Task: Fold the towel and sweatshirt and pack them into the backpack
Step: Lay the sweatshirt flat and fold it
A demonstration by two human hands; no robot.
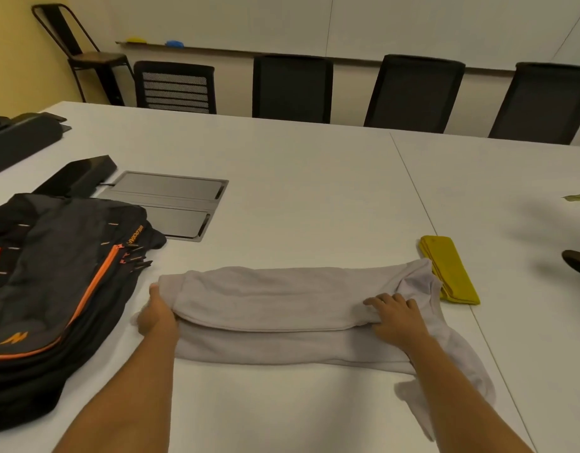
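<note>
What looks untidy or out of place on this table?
The sweatshirt is folded unevenly: a loose part at its right end trails toward the near edge of the table. Its far corner also overlaps the folded yellow towel.

Backpack (53, 289) cut off by the left edge, left hand (158, 313) with fingers hidden under the sweatshirt (265, 302) fold, towel (452, 273) corner covered by sweatshirt cloth; dark rounded thing (578, 261) and pale green scrap (579, 199) cut by the right edge, too blurred to tell
</note>
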